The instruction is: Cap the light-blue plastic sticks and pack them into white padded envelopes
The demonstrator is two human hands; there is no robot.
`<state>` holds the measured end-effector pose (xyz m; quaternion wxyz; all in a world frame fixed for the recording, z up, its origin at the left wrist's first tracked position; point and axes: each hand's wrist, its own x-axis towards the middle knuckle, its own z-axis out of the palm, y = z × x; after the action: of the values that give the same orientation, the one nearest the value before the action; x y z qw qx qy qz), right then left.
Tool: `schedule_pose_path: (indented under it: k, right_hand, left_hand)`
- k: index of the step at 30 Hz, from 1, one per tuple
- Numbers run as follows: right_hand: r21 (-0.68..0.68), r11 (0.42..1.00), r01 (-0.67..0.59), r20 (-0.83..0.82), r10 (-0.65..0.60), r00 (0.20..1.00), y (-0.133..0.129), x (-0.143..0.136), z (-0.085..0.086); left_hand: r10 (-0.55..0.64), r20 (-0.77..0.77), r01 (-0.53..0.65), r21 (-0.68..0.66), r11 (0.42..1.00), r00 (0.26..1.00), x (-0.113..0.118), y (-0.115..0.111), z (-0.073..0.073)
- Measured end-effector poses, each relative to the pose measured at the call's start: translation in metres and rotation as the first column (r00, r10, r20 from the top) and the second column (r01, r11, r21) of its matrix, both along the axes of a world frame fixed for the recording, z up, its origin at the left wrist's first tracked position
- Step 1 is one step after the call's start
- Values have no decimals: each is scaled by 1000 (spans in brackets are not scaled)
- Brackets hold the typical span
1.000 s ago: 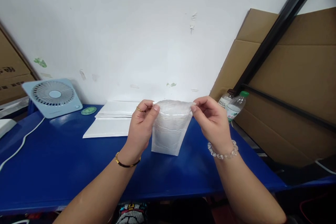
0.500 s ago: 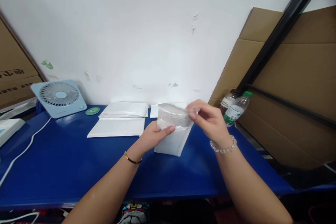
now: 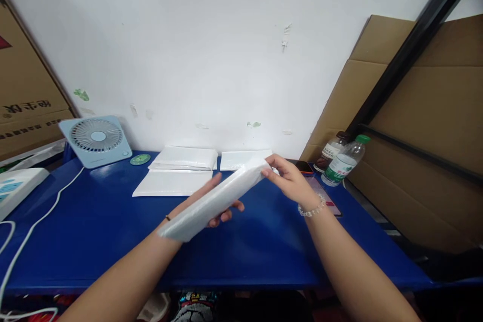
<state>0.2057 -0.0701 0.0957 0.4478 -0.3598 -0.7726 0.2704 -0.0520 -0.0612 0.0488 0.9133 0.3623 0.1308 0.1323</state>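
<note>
A white padded mailer (image 3: 226, 188) is held up at a slant over the blue table, its far end higher and its near end low to the left. My right hand (image 3: 289, 178) pinches its upper right end between thumb and fingers. Behind the mailer is my left hand (image 3: 225, 215), partly hidden by it. The left thumb shows past the upper edge and the fingertips past the lower edge, spread apart. The mailer crosses in front of that palm and is not pinched by it. More white mailers (image 3: 171, 182) lie stacked near the wall, with another flat mailer (image 3: 234, 159) beside them.
A blue fan (image 3: 98, 137) and a green disc (image 3: 140, 159) stand at the back left, near a white device (image 3: 20, 188) and its cable. Two bottles (image 3: 342, 163), a phone (image 3: 304, 167) and a pinkish flat item (image 3: 328, 201) are right. Cardboard (image 3: 426, 136) leans beyond.
The mailer has turned from nearly upright to a long slant, its near end swung left over my left wrist. My left thumb has come off its face. The view has shifted slightly.
</note>
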Motion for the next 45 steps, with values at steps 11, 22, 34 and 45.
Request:
schedule_pose_path:
  k: [11, 22, 34, 45]
  right_hand:
    - [-384, 915, -123, -487, -88, 869, 36, -32, -36]
    - [-271, 937, 221, -187, -277, 943, 23, -35, -41]
    - [-674, 737, -39, -160, -94, 983, 83, -145, -92]
    - [245, 862, 444, 491, -505, 710, 103, -30, -69]
  left_hand:
    - [781, -202, -723, 297, 623, 591, -83, 9, -11]
    - [833, -292, -720, 418, 554, 471, -68, 8, -15]
    - [948, -139, 68, 984, 165, -286, -164, 57, -33]
    - [972, -83, 583, 810, -64, 222, -70, 47, -44]
